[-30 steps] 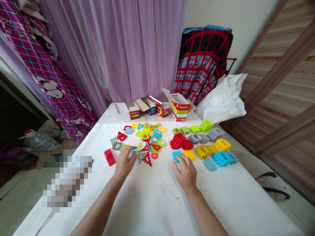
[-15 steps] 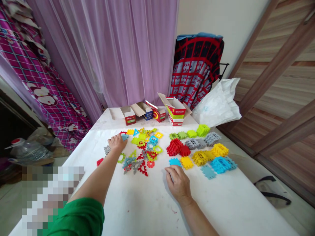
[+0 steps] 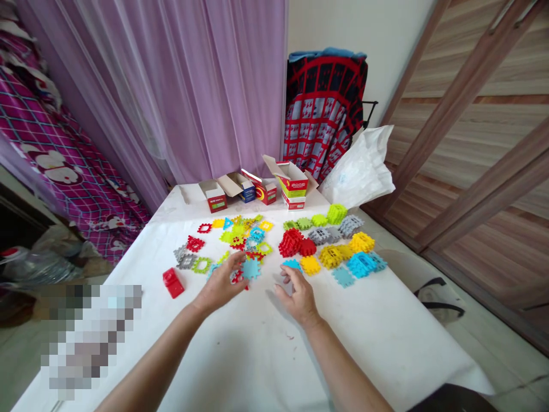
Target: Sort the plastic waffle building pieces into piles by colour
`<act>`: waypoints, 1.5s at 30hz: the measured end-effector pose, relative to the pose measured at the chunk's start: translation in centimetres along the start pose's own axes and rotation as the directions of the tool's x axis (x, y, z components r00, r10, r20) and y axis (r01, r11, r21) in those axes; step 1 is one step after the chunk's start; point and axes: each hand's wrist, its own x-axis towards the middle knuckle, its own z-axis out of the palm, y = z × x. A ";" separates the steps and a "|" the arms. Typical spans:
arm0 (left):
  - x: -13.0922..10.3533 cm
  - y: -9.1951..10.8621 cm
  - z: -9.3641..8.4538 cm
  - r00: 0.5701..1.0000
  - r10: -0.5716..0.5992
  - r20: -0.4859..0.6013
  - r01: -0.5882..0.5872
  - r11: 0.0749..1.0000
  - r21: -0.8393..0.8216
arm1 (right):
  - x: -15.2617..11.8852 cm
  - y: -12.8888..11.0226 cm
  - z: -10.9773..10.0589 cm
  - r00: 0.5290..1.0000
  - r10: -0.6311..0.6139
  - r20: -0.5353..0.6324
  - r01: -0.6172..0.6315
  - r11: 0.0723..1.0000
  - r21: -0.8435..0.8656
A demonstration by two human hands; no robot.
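Observation:
My left hand [image 3: 223, 284] is over the near part of a mixed pile of toothed plastic pieces, its fingers pointing right. A light blue square piece [image 3: 251, 268] is at its fingertips, gripped at the edge. To the right, my right hand [image 3: 297, 293] hovers above the white table with thumb and fingers apart, holding nothing. Just beyond it lie a blue piece [image 3: 293, 264] and a yellow square piece [image 3: 310, 265]. Red pieces [image 3: 291, 242], grey pieces [image 3: 351, 225], yellow pieces [image 3: 361, 242] and blue pieces [image 3: 361, 264] stand sorted by colour at the right.
Open cartons [image 3: 214, 196] and a stacked red and green box [image 3: 293, 185] line the back of the table [image 3: 240, 355]. A white bag [image 3: 360, 169] is at the back right. A red block [image 3: 173, 282] lies at the left.
My left hand has come from the far left of the pile toward the middle, now with a light blue piece. My right hand's fingers have spread. The view has shifted right.

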 end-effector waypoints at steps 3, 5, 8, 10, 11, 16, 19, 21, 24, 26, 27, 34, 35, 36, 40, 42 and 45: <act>-1.4 1.1 1.4 0.996 0.072 0.061 -0.070 0.997 -0.024 | -0.1 -0.8 -0.9 0.989 0.019 0.147 -0.033 0.996 0.088; -1.7 1.3 1.7 0.986 0.119 0.113 -0.116 0.993 -0.032 | -0.3 -1.4 -1.4 0.972 0.018 0.233 -0.044 0.993 0.106; -1.7 1.6 2.1 0.967 0.183 0.180 -0.178 0.983 -0.041 | -0.7 -1.9 -2.2 0.954 0.020 0.299 -0.055 0.993 0.107; -1.6 1.7 2.5 0.956 0.209 0.207 -0.207 0.978 -0.032 | -1.0 -2.1 -2.6 0.951 0.029 0.307 -0.063 0.993 0.100; -1.6 1.8 2.8 0.951 0.220 0.218 -0.219 0.975 -0.030 | -1.2 -2.1 -2.8 0.952 0.035 0.305 -0.066 0.994 0.093; -1.7 2.1 3.6 0.942 0.256 0.216 -0.269 0.963 0.032 | -1.8 -1.1 -3.4 0.967 0.107 0.231 -0.112 0.994 0.008; -1.9 1.3 3.7 0.962 0.260 0.085 -0.273 0.935 0.225 | -2.1 1.0 -4.8 0.965 0.262 0.023 -0.258 0.961 -0.096; -2.4 0.3 3.7 0.959 0.280 -0.053 -0.245 0.905 0.349 | -2.3 2.7 -6.6 0.916 0.376 -0.138 -0.395 0.904 -0.161; -3.3 -1.6 3.8 0.920 0.345 -0.188 -0.232 0.863 0.449 | -2.8 4.9 -9.5 0.828 0.476 -0.297 -0.550 0.794 -0.260; -3.9 -2.5 3.9 0.896 0.365 -0.252 -0.213 0.852 0.478 | -3.1 5.7 -11.1 0.795 0.512 -0.326 -0.603 0.727 -0.328; -4.2 -2.8 3.9 0.886 0.367 -0.282 -0.198 0.851 0.486 | -3.1 6.0 -11.7 0.784 0.530 -0.323 -0.619 0.699 -0.358; -4.6 -2.8 3.7 0.856 0.377 -0.354 -0.157 0.841 0.517 | -2.4 5.8 -12.8 0.727 0.648 -0.225 -0.647 0.539 -0.539; -4.5 -2.8 3.7 0.857 0.370 -0.359 -0.151 0.845 0.513 | -2.2 5.7 -12.8 0.723 0.658 -0.211 -0.639 0.522 -0.565; -4.5 -2.8 3.7 0.860 0.354 -0.367 -0.137 0.854 0.502 | -2.1 5.6 -12.8 0.721 0.663 -0.199 -0.629 0.507 -0.589; -4.6 -2.9 3.7 0.878 0.222 -0.423 -0.041 0.917 0.396 | -1.7 5.2 -12.9 0.731 0.660 -0.172 -0.586 0.479 -0.653; -4.6 -2.9 3.8 0.878 0.163 -0.450 -0.002 0.941 0.338 | -1.7 5.1 -12.9 0.730 0.662 -0.172 -0.581 0.467 -0.666; -4.7 -2.8 3.7 0.873 0.128 -0.471 0.023 0.953 0.301 | -1.7 5.2 -12.8 0.731 0.660 -0.175 -0.577 0.461 -0.674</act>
